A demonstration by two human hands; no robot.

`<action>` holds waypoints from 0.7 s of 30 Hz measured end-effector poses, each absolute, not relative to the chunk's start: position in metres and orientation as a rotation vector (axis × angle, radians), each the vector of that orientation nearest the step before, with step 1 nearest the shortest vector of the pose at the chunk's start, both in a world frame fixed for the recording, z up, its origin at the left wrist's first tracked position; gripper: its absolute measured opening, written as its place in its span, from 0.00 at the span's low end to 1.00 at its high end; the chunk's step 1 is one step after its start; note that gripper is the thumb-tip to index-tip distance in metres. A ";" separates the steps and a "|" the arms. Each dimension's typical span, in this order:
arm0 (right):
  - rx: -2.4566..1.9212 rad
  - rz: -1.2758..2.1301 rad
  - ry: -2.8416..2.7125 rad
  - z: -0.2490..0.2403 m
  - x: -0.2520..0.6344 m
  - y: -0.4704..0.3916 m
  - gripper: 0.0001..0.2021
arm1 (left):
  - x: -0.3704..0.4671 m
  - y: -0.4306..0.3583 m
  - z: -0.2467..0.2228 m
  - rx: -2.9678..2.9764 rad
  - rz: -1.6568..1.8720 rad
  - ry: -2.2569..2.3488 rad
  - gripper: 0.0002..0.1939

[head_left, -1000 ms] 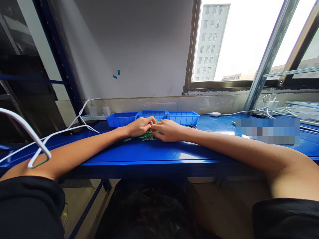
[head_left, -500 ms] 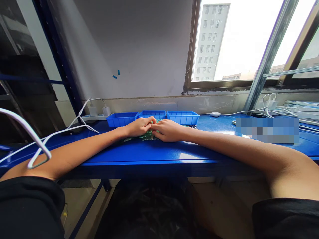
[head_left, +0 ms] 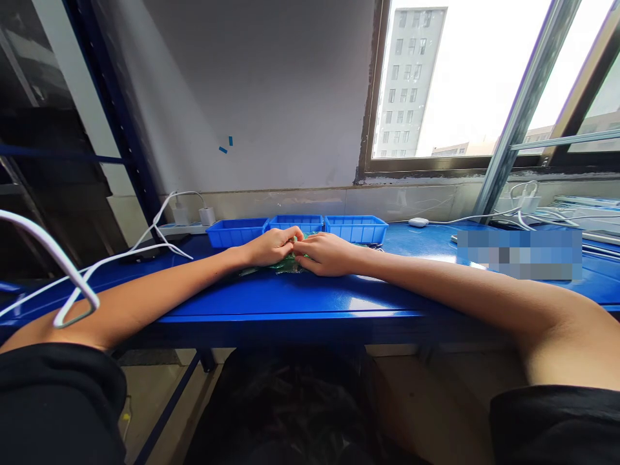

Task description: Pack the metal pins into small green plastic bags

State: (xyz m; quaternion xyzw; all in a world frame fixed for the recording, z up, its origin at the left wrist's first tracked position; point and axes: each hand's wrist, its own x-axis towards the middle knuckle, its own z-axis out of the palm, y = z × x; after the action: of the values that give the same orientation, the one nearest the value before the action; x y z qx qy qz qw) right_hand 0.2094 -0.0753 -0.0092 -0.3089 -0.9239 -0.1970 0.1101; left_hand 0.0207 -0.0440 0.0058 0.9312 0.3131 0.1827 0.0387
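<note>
Just below the centre of the frame, crinkled, glossy green material [head_left: 289, 263] lies between the left hand [head_left: 271, 247] and right hand [head_left: 329, 254]; their fingers curl close together, whether gripping it I cannot tell.

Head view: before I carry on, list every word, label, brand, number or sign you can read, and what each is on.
None can be read.
Green film at the hands: partly covered; no lettering can be made out.
Blue bins: no lettering visible.
White adapter: any print is too small to read.
Pixelated patch: anything beneath is unreadable.
</note>
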 end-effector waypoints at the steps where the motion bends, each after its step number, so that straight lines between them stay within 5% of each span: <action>1: -0.910 -0.581 -2.719 -0.009 0.209 -0.075 0.15 | 0.021 -0.044 0.006 2.859 0.560 0.962 0.11; 21: -0.895 -0.588 -2.717 -0.009 0.210 -0.074 0.14 | 0.020 -0.045 0.006 2.874 0.549 0.958 0.10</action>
State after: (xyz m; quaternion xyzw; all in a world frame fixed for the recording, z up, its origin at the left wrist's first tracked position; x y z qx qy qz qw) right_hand 0.2095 -0.0744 -0.0095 -0.3047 -0.9246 -0.2001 0.1105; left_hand 0.0205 -0.0447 0.0064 0.9329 0.3112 0.1784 0.0315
